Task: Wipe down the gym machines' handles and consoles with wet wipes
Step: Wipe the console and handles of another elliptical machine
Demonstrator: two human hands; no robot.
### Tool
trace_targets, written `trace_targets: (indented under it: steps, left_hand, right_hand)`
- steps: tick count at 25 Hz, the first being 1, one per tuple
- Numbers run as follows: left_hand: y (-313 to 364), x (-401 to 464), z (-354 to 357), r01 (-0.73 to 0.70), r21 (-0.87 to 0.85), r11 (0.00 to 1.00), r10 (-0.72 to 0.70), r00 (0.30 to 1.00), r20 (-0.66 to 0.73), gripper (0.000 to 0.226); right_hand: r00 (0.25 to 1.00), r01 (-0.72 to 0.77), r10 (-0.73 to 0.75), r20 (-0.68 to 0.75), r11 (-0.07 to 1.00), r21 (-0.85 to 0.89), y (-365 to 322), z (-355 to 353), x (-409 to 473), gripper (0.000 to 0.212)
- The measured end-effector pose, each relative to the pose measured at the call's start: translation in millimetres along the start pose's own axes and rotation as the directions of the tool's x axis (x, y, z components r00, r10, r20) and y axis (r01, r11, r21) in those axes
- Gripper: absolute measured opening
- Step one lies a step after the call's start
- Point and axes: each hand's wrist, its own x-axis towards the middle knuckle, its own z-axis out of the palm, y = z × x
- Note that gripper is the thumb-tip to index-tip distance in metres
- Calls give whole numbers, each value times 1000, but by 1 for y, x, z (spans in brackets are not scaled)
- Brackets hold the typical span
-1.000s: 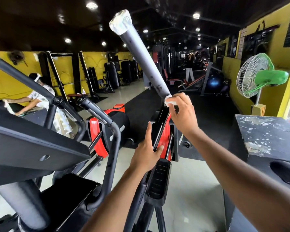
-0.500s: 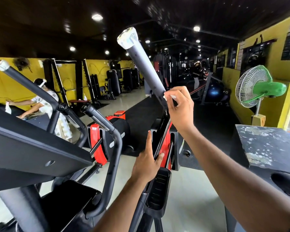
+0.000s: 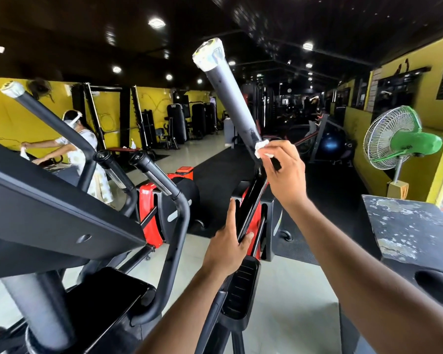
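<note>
While his right hand (image 3: 283, 169) pinched the wet wipe (image 3: 262, 147) against the handle (image 3: 230, 98) low down, left hand (image 3: 226, 247) gripped the arm (image 3: 250, 208) below; thin wad could prob slip w/ a faster stroke.

Both bare forearms were stretched forward and upward. The right hand (image 3: 284, 172) was raised higher, its fingers curled and pinched together (the thumb was hidden behind them). The left hand (image 3: 228, 245) was held lower, fingers straight and pointing up, thumb hooked inward.
</note>
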Motion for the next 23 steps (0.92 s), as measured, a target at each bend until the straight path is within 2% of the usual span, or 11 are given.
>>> trace_targets:
  steps: [5,8,11,15,20,23]
  left_hand:
    - [-1,0,1,-5,9,1000,5,1000,3,92]
    - [-1,1,1,-2,-18,1000,1,1000,-14,96]
    - [-1,0,1,14,-58,998,-14,1000,-5,101]
    - [0,-2,1,13,-52,999,-13,1000,-8,101]
    - [1,-1,1,8,-29,1000,-8,1000,-8,101]
    - [-1,-1,1,-3,-17,1000,3,1000,-14,101]
  right_hand:
    - [996,-18,24,81,997,-71,8,-5,-10,19]
    - [997,-57,58,56,998,-23,-4,-4,5,17]
    - [999,-35,35,8,999,26,-24,1,31,14]
    - [995,73,-66,-75,993,95,-49,1,54,11]
    - [939,299,-255,-232,938,176,-100,-5,107,9]
    - [905,395,-368,-211,913,102,-110,-3,128,11]
